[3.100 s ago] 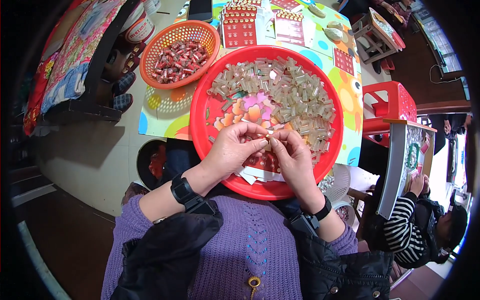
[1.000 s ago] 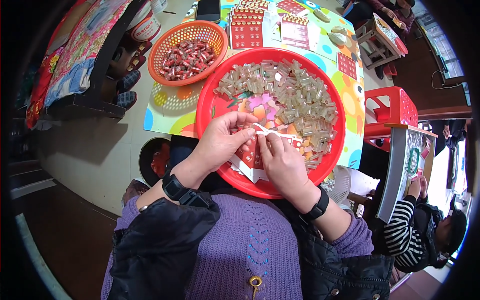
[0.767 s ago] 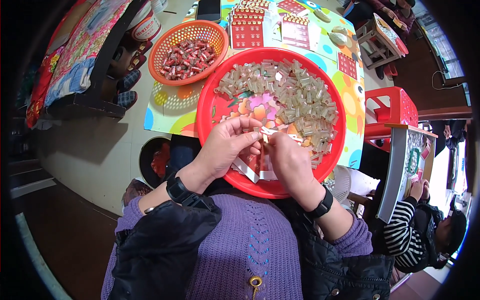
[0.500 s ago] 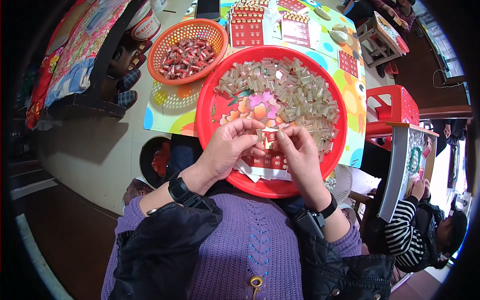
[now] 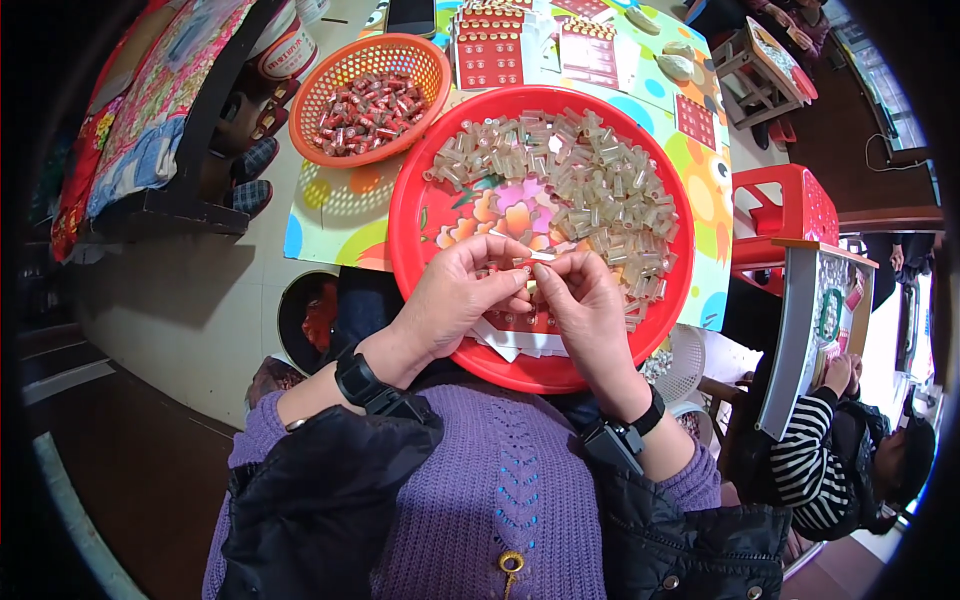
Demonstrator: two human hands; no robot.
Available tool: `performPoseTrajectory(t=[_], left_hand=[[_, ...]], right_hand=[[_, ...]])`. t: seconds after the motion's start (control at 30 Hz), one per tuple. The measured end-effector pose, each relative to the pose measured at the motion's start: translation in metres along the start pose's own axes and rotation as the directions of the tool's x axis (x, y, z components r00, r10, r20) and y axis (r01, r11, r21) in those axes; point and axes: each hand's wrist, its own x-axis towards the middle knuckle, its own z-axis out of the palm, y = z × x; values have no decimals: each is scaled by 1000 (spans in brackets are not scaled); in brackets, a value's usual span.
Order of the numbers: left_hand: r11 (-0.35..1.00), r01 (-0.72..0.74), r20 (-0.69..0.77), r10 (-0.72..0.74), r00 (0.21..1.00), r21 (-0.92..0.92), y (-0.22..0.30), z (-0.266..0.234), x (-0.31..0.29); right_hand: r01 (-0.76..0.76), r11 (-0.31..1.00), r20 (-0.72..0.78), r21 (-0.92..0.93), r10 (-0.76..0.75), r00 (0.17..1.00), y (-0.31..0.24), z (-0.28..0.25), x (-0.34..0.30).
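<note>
My left hand (image 5: 462, 288) and my right hand (image 5: 588, 312) meet over the near part of a round red tray (image 5: 402, 225), fingers closed in pinches. Between the fingertips, the white edge of a small red-and-white label (image 5: 541, 255) shows, pinched by my right hand. A short pale tube (image 5: 531, 286) is mostly hidden by my left thumb and fingers. Below my hands, a red label sheet (image 5: 522, 321) lies in the tray over white paper (image 5: 545, 345). Many short, clear, hollow tubes (image 5: 612, 185) are heaped along the tray's far and right sides.
An orange basket (image 5: 303, 128) of small red-wrapped pieces (image 5: 372, 112) stands at the tray's back left. Behind lie more red sheets (image 5: 490, 62) and a phone (image 5: 411, 16). On the right are a red stool (image 5: 800, 195) and another person's striped sleeve (image 5: 808, 445).
My right fingertips have drawn in against my left ones. The label, which faced up between them before, now shows mainly as a thin white edge.
</note>
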Motion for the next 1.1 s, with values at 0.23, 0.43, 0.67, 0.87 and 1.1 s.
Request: performPoseTrajectory(t=[0.23, 0.43, 0.67, 0.87, 1.1], left_hand=[[999, -40, -19, 39, 999, -37, -2, 4, -1], [999, -49, -27, 49, 998, 23, -4, 1, 2], [998, -70, -46, 70, 996, 1, -8, 1, 4], [991, -91, -38, 88, 995, -102, -9, -1, 4], [989, -85, -45, 80, 996, -119, 0, -1, 2]], right_hand=[[-6, 994, 12, -110, 7, 1000, -2, 0, 0], [99, 973, 35, -209, -93, 995, -3, -1, 0], [185, 908, 48, -376, -180, 982, -2, -1, 1], [310, 570, 118, -760, -349, 930, -17, -13, 2], [369, 288, 261, -884, -350, 900, -18, -15, 1]])
